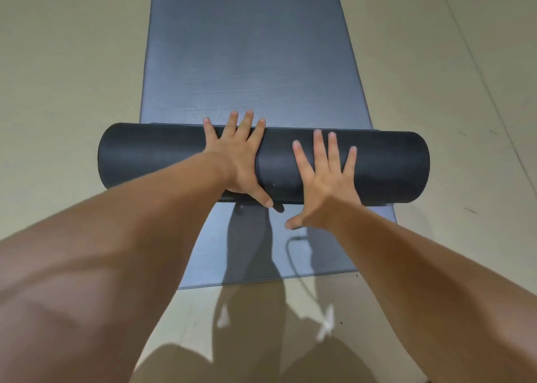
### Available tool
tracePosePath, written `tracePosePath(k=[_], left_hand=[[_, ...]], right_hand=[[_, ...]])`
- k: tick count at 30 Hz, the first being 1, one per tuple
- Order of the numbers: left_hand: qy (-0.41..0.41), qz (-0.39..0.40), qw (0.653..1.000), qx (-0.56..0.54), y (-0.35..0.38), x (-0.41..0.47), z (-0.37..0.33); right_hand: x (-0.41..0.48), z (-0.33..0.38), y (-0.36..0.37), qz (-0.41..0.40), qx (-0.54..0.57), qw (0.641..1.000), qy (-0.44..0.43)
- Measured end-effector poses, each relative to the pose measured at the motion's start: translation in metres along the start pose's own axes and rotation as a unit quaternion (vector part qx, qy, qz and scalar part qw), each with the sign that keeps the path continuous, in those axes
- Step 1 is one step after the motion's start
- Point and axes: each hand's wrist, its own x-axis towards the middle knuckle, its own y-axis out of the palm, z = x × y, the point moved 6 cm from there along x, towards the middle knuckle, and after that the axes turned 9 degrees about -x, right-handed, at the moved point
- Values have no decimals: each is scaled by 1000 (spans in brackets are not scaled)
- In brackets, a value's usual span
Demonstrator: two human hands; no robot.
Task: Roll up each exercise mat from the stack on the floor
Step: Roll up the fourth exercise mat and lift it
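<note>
While left hand [238, 161] and right hand [325, 179] rest flat, fingers spread, gripping nothing, on the half-rolled exercise mat [377, 167] on the floor [72, 63], it looks squishy, probably springy; palms belong mid-roll.

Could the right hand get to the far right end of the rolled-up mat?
Probably yes. The right hand rests open on the rolled-up mat, and nothing lies between it and that end.

My left hand [236, 161] and right hand [325, 182] are bare, nails cut short; forearms [130, 237] bare too, as far as shows.
</note>
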Motion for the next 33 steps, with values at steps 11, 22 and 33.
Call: tracePosePath(k=[11,22,33], left_hand=[[-42,-106,993,27,13,21,2],[21,-55,998,29,-24,31,5],[55,0,998,16,46,-81,-19]], right_hand=[[62,-22,-27,5,4,1000,-16],[77,-30,-50,28,43,997,-55],[-58,17,-14,123,78,988,-43]])
